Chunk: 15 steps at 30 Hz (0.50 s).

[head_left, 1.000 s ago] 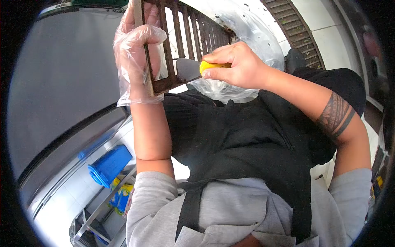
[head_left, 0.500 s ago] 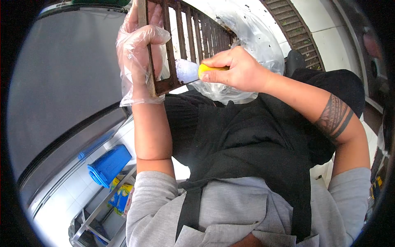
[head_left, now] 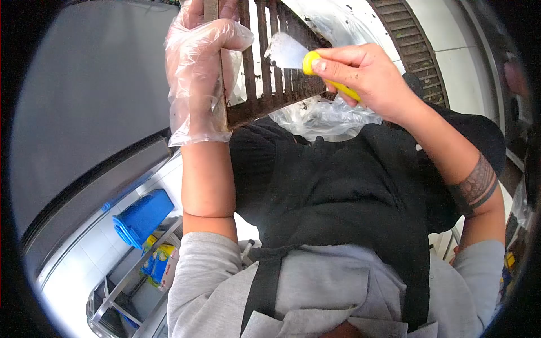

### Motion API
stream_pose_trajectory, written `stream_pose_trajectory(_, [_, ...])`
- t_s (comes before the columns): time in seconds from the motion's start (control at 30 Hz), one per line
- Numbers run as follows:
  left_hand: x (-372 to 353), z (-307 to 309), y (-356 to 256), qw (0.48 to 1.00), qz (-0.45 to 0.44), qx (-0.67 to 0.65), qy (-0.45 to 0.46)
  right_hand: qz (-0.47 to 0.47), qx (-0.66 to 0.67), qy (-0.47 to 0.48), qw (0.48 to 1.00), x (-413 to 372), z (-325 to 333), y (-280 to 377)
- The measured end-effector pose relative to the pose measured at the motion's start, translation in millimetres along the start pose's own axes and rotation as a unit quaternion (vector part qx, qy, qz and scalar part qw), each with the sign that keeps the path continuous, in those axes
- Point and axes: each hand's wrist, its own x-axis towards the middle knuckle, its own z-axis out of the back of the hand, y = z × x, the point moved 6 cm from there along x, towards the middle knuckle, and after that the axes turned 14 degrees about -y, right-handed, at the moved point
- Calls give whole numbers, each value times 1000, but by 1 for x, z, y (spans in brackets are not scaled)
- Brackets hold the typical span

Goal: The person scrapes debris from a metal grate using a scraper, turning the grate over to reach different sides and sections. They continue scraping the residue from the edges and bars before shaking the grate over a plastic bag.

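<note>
In a loose clear plastic glove, my left hand [head_left: 205,50] is wrapped round the near end of a rusty brown drain grate [head_left: 251,73], which is held tilted up off the floor. Dark grime coats the grate's bars. My bare right hand [head_left: 363,73] grips the yellow handle of a scraper [head_left: 286,52]. Its pale, wide blade has dark dirt along the edge and sits over the bars, seemingly lifted clear of them. Below and behind the grate lies a clear plastic bag [head_left: 327,118] with dark crumbs on it.
A slatted drain channel [head_left: 408,48] runs along white floor tiles [head_left: 453,67] at the upper right. To the left stands a large grey panel [head_left: 96,96]. A blue bin [head_left: 145,217] and a metal rack [head_left: 121,293] with colourful packets are at the lower left.
My right hand has drawn the scraper up and to the right, off the grate's near end. The grate and my left hand have shifted slightly right and tilted.
</note>
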Motion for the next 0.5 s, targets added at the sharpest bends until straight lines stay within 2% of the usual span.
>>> stream_pose_trajectory(0.03, [0,0,1,1000,-12,16,-7,0,0,1,1000,4,-1,-2])
stream_pose_trajectory(0.1, [5,6,7,1000,-20,13,-9,230,-124,-53,964,8,-1,17])
stream_pose_trajectory(0.13, [7,6,8,1000,-26,11,-9,271,-198,-42,941,6,-2,30])
stream_pose_trajectory(0.17, [7,5,9,1000,-26,12,-8,271,-197,-43,941,7,-2,34])
stream_pose_trajectory(0.23, [5,0,11,1000,-22,12,-2,392,-294,-73,869,1,-5,48])
stream_pose_trajectory(0.27, [5,1,11,1000,-20,12,-1,390,-294,-74,869,-3,-5,51])
stream_pose_trajectory(0.33, [6,3,11,999,-32,33,-8,431,-382,-59,815,-20,-13,57])
stream_pose_trajectory(0.43, [1,-3,4,999,-5,39,-23,407,-380,-54,829,-37,-19,60])
stream_pose_trajectory(0.5, [-2,-10,2,1000,11,17,-10,399,-421,-59,813,-33,-15,63])
